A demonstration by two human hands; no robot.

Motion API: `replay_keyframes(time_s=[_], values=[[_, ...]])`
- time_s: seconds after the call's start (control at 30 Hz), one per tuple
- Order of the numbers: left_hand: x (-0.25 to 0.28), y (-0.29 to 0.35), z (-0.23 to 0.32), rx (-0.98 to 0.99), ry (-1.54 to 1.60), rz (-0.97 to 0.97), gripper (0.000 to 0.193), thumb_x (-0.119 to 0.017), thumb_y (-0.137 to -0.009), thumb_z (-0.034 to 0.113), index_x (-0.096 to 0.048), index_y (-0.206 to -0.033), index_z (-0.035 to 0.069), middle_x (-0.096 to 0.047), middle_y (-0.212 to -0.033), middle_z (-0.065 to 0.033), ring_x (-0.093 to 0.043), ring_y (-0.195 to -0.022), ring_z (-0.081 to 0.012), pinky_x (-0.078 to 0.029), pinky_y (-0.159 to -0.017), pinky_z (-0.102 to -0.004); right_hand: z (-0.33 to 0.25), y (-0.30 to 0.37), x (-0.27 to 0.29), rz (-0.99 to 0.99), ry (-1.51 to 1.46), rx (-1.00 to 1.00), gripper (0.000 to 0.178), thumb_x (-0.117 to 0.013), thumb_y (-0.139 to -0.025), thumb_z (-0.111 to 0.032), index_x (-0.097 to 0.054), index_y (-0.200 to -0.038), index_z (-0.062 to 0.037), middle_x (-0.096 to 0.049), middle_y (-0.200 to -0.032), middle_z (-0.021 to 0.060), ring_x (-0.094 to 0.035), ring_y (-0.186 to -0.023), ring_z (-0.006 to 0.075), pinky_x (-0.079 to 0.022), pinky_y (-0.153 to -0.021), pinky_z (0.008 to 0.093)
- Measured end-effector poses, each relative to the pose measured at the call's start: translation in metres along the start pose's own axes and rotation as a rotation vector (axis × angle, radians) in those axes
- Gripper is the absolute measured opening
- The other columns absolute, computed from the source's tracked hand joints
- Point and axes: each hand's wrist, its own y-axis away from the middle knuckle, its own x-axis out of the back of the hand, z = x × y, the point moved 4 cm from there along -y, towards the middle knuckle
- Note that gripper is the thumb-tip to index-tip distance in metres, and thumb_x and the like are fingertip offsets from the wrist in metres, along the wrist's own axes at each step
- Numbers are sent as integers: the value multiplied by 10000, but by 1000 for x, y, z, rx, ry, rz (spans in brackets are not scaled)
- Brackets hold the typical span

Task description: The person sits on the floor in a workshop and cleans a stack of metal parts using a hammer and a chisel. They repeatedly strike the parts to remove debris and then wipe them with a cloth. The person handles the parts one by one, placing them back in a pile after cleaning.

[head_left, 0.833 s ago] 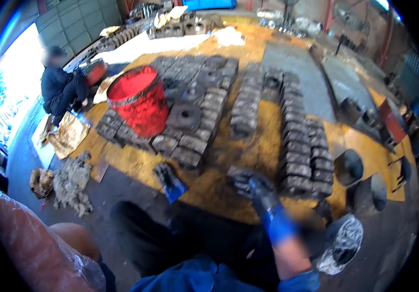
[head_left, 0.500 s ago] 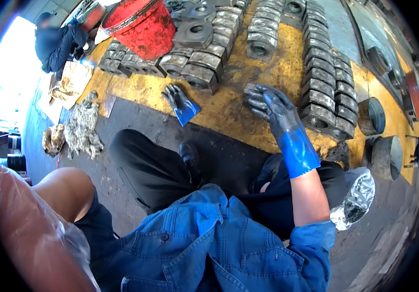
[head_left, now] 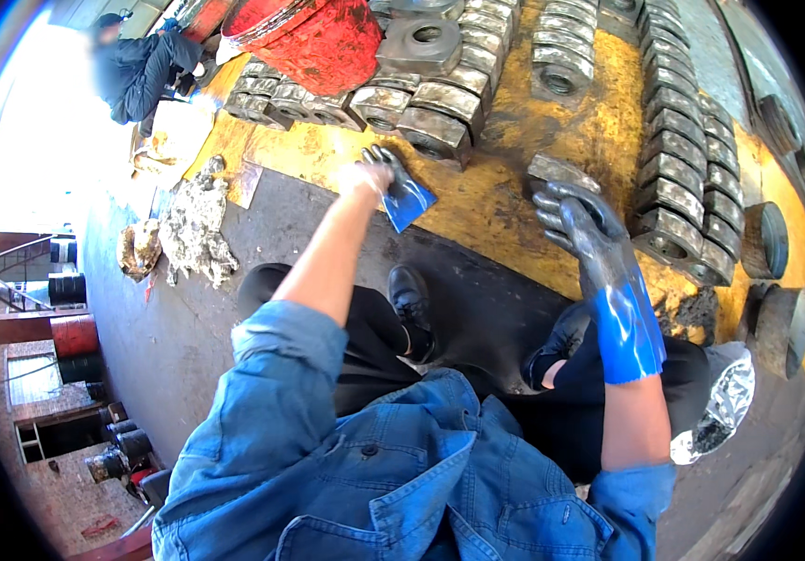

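Observation:
A rubber glove (head_left: 408,200), blue at the cuff and blackened at the fingers, lies on the yellow worktop's near edge. My left hand (head_left: 368,178), pale and blurred, apparently in a thin clear covering, is at that glove's left side; its fingers cannot be made out. On my right hand (head_left: 595,232) is a matching blue glove, stained black over the fingers. The right fingers are spread and loosely bent, with nothing visible between them. Just beyond their tips a dark metal block (head_left: 563,171) rests on the worktop (head_left: 505,201).
Rows of metal blocks (head_left: 674,178) stand at right and far centre, beside a red bucket (head_left: 323,47). Metal rings (head_left: 782,327) lie at the right edge. A grey rag (head_left: 198,224) is on the floor at left. Another person (head_left: 145,75) sits at the far left.
My left arm has swung from the near left out to the loose glove. The right hand has drawn slightly back toward me beside the metal block. The view has shifted left.

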Motion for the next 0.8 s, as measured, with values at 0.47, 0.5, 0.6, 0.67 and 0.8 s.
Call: replay_keyframes(time_s=[0.47, 0.5, 0.6, 0.67, 0.8], values=[[-197, -35, 36, 950, 1208, -451, 177, -631, -776, 244, -692, -939, 278, -674, -1058, 45, -631, -1013, -64, -500, -868, -235, 35, -17, 11, 66, 371, -2, 279, -534, -930, -57, -558, -1199, 8, -614, -1134, 117, -586, -1074, 185, -447, -945, 298], [-200, -45, 30, 650, 773, -415, 174, -631, -771, 245, -697, -931, 260, -675, -1069, 45, -630, -1024, -79, -501, -870, -242, 39, -19, 10, 57, 393, -23, 279, -536, -925, -49, -559, -1196, 9, -611, -1137, 116, -583, -1076, 180, -447, -945, 294], [-185, -52, 42, 233, 246, -357, 188, -632, -764, 242, -702, -939, 233, -674, -1095, 44, -629, -1045, -115, -504, -872, -259, 49, -23, 13, 82, 368, -51, 276, -538, -913, -15, -563, -1186, 12, -614, -1135, 112, -583, -1069, 170, -449, -933, 281], [-168, -45, 40, 145, 139, -343, 203, -633, -763, 239, -701, -954, 224, -671, -1109, 43, -629, -1054, -136, -505, -872, -269, 57, -24, 14, 79, 347, -72, 275, -540, -912, -12, -563, -1185, 12, -614, -1135, 110, -583, -1067, 169, -451, -927, 278], [-168, -46, 39, 317, 397, -467, 238, -624, -762, 225, -695, -988, 221, -673, -1111, 37, -632, -1053, -151, -507, -867, -273, 51, -22, 16, 120, 462, 22, 290, -618, -875, -48, -591, -1163, -28, -636, -1098, 116, -628, -980, 171, -491, -843, 281]])
